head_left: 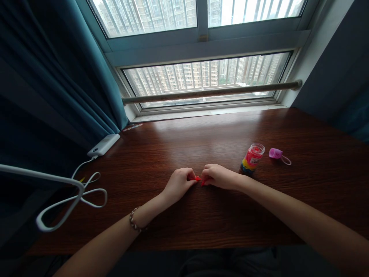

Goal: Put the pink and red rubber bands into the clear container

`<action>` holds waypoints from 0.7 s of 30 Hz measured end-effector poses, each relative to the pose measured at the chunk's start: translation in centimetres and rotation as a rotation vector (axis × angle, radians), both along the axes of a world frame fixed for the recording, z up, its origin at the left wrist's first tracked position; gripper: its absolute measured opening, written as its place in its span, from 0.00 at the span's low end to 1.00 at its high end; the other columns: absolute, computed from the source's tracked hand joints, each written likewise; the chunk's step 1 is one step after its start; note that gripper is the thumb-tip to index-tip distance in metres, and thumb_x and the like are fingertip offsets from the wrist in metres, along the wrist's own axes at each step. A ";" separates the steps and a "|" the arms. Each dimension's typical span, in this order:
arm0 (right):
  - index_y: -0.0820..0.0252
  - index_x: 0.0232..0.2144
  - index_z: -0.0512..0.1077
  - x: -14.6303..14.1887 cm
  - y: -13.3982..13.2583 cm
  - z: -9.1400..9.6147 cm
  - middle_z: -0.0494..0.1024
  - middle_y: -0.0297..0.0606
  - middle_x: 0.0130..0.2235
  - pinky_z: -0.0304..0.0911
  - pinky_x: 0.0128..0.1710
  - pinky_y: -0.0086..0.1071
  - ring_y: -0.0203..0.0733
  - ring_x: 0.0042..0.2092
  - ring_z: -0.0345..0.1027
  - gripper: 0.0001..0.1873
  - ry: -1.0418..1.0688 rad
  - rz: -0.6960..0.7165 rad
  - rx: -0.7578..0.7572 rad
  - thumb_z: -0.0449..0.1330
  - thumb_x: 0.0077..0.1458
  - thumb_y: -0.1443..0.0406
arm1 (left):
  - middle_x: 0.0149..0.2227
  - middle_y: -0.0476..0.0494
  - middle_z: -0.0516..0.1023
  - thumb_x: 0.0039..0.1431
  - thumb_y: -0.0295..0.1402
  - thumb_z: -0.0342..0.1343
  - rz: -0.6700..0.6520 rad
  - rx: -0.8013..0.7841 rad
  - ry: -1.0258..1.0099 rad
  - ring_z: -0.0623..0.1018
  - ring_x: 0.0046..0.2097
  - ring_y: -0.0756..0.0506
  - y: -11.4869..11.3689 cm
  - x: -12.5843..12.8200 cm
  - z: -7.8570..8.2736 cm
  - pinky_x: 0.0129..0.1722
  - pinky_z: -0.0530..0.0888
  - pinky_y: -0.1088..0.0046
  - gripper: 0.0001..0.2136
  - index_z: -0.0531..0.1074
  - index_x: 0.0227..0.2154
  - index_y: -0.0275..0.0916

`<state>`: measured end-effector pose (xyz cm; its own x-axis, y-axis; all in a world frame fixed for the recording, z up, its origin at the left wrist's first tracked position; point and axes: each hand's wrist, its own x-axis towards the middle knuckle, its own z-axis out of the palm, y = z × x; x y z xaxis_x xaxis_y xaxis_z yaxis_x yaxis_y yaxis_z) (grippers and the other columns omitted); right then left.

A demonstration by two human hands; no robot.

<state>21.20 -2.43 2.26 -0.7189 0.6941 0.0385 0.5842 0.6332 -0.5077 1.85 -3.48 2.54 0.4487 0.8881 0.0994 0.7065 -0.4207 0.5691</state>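
Note:
Low over the table, my left hand [179,184] pinches a small red piece [197,178] between thumb and fingertips. My right hand [219,177] is right beside it, its fingers closed on a red bit [202,183] that may be part of the same piece. What the red material is, I cannot make out. Behind my right wrist an open clear jar [253,157] leans or stands with red, yellow and blue layers showing. To the right of the jar lies a pink-purple cap [276,153] with a loop [286,160] attached.
The dark wooden table [161,146] runs up to a window with a metal rail [213,92]. At the left are a white power bank [103,145], a looped white cable [95,198] and a thick white bent tube [62,177]. A blue curtain [95,77] hangs beside them.

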 end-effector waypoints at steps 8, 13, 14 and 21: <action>0.67 0.32 0.68 -0.1 -1.3 -0.2 0.69 0.46 0.35 0.60 0.39 0.35 0.45 0.38 0.62 0.07 -0.226 0.018 0.234 0.51 0.55 0.68 | 0.28 0.48 0.73 0.52 0.29 0.53 -0.017 0.085 0.147 0.72 0.31 0.47 -0.3 0.0 -0.1 0.32 0.66 0.74 0.03 0.68 0.24 0.38; 0.65 0.32 0.65 0.4 -1.9 0.4 0.67 0.44 0.35 0.60 0.40 0.34 0.42 0.38 0.60 0.06 -0.074 -0.047 0.263 0.48 0.57 0.70 | 0.27 0.48 0.72 0.51 0.26 0.51 -0.042 0.109 0.216 0.71 0.31 0.48 -0.6 0.2 -0.2 0.31 0.65 0.74 0.03 0.65 0.25 0.38; 0.64 0.32 0.64 0.6 -2.0 0.5 0.67 0.44 0.36 0.60 0.39 0.34 0.42 0.38 0.59 0.06 -0.023 -0.077 0.261 0.47 0.57 0.71 | 0.27 0.48 0.71 0.51 0.26 0.51 -0.041 0.111 0.212 0.71 0.30 0.48 -0.7 0.2 -0.2 0.31 0.65 0.74 0.03 0.65 0.25 0.37; 0.62 0.33 0.61 1.1 -2.9 0.5 0.65 0.42 0.36 0.61 0.36 0.32 0.38 0.35 0.60 0.04 0.303 -0.187 0.197 0.47 0.57 0.70 | 0.26 0.48 0.72 0.50 0.29 0.54 0.026 -0.053 -0.181 0.71 0.29 0.49 -0.3 0.6 -0.1 0.31 0.67 0.74 0.03 0.67 0.24 0.36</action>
<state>22.25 -5.29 2.71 -0.5163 0.7702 0.3745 0.5411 0.6323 -0.5544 2.45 -3.82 2.44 0.4045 0.9053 0.1294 0.6008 -0.3697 0.7087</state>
